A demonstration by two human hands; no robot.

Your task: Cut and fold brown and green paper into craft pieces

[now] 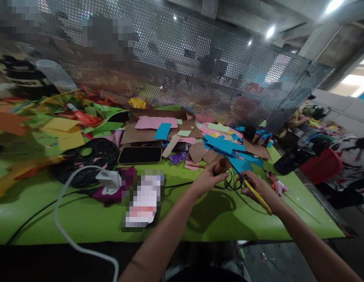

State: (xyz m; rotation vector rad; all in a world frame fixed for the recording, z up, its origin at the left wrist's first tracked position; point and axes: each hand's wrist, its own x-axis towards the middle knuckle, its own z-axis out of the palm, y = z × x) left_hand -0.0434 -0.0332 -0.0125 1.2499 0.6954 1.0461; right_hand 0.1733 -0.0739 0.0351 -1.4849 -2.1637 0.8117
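My left hand (207,182) is closed on a curled piece of brown paper (221,167) over the green tabletop. Just to its right, my right hand (256,187) grips a yellow-handled tool (259,197). Its thin dark end points up and left toward the brown paper; whether the two touch I cannot tell. Whether the tool is scissors or pliers does not show clearly. Behind both hands lie blue paper strips (224,144) and brown paper scraps (197,152).
A dark-screened phone (140,155), a purple power strip (107,192) with a white plug, and a blurred-out phone (143,201) lie left. Cables cross the green tabletop (199,229). Colored paper heaps line a perforated metal screen (176,51). A black object (287,160) stands near the right edge.
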